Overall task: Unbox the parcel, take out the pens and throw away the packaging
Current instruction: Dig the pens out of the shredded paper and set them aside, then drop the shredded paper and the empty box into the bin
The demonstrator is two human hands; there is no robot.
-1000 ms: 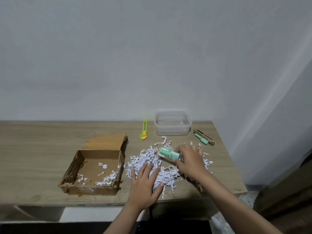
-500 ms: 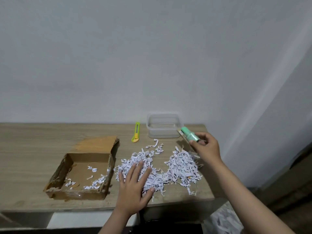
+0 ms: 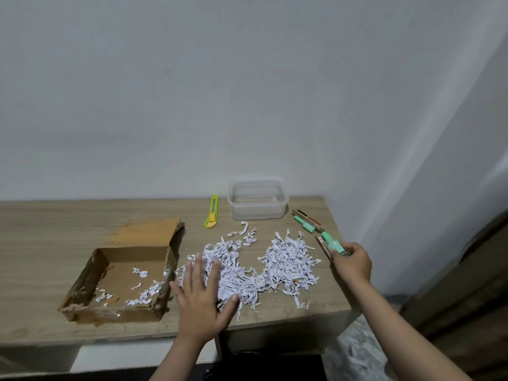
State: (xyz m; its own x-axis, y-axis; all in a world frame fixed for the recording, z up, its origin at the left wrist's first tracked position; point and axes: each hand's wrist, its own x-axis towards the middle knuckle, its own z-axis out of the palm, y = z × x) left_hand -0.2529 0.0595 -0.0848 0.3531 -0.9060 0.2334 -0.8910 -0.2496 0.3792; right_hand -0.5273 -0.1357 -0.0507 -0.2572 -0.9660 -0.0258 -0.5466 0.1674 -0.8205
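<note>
Now my left hand [image 3: 204, 296] lies flat with its fingers spread, pressing on the near part of the paper shreds [image 3: 247, 268] at about 6 o'clock on the desk [image 3: 41, 243]. The shreds look very light and soft. I think they will slip through fingers and scatter, so scooping with both hands cupped should work best.

At 3 o'clock my right hand [image 3: 350, 261] is pinching a green pen [image 3: 334, 244] by its fat cap end, together with a thin brown stick-like thing that I cannot make out. The pen looks light, hard and smooth. It could roll, so I would hold it around the middle and lay it flat.

At 9 o'clock the brown box [image 3: 121, 273] sits open, with a few shreds left inside. It looks light and a bit floppy, torn at the rim. I would grab it by a side wall.

Further back, at 2 o'clock, another green pen [image 3: 305, 225] lies on the desk just beyond my right hand. At 12 o'clock stand a clear tub [image 3: 258, 200] and a yellow cutter [image 3: 212, 211] beside it.

Half a second ago my right hand held the pen higher, close to the tub. Now it has come lower and more to the right, near the other pen. My left hand has stayed on the shreds.
</note>
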